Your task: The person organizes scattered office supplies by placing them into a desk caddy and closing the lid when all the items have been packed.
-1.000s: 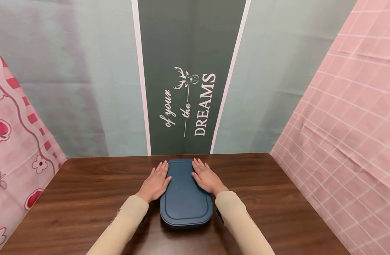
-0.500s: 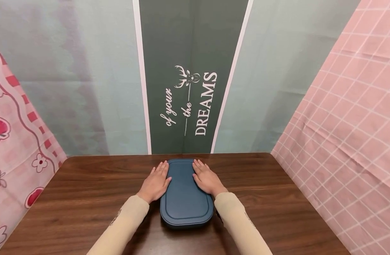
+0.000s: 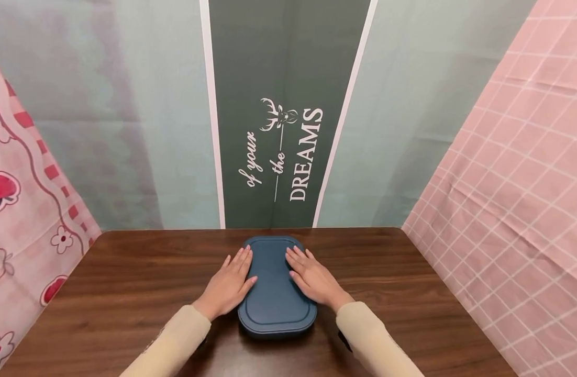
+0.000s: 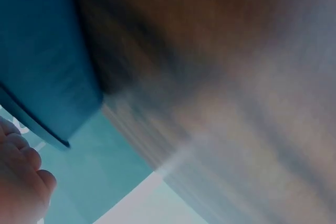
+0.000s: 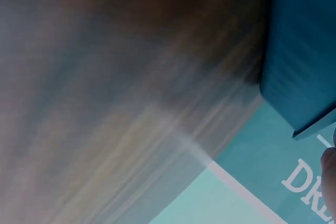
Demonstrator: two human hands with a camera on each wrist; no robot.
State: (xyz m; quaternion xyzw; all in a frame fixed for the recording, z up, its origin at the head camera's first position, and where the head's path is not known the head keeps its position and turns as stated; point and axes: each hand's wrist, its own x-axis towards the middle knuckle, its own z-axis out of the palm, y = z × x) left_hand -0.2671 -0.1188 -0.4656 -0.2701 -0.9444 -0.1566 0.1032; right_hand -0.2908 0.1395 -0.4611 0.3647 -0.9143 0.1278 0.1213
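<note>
A dark blue lidded box (image 3: 274, 293) with rounded corners lies lengthwise on the wooden table, its top flat with a grooved border. My left hand (image 3: 229, 283) rests on its left long edge, fingers straight and pointing away from me, thumb on the lid. On the opposite edge my right hand (image 3: 317, 277) lies the same way, with straight fingertips over the lid's rim. In the left wrist view the box's side wall (image 4: 42, 51) and a few curved fingertips show. The right wrist view has the other side wall (image 5: 304, 45) and a bit of a finger at the edge.
The brown wooden table (image 3: 142, 283) ends at a hanging grey-green cloth (image 3: 175, 131) with a dark printed band. Pink patterned cloth (image 3: 29, 209) borders the left side, and pink checked cloth (image 3: 514, 199) the right.
Both hands have slid slightly back toward me along the box's edges, baring its far corners. Fingers stay straight on the lid, and the box keeps its place.
</note>
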